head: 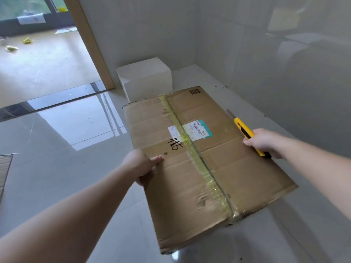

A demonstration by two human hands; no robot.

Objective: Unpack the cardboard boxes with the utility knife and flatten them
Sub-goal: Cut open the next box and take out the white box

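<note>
A large brown cardboard box (pixel 237 168) lies in front of me on the tiled floor, its top sealed by a strip of yellowish tape (pixel 191 147) down the middle. A shipping label (pixel 197 130) and black handwriting sit near the tape. My left hand (pixel 140 166) grips the box's left edge, thumb on top and fingers under the side. My right hand (pixel 266 143) holds a yellow utility knife (pixel 245 130) at the box's right edge, its tip pointing away from me.
A white box (pixel 146 78) stands against the wall just behind the cardboard box. A glossy tiled wall (pixel 284 54) runs along the right. A doorway (pixel 89 44) opens at the upper left. Flattened cardboard (pixel 4 168) lies at the far left edge.
</note>
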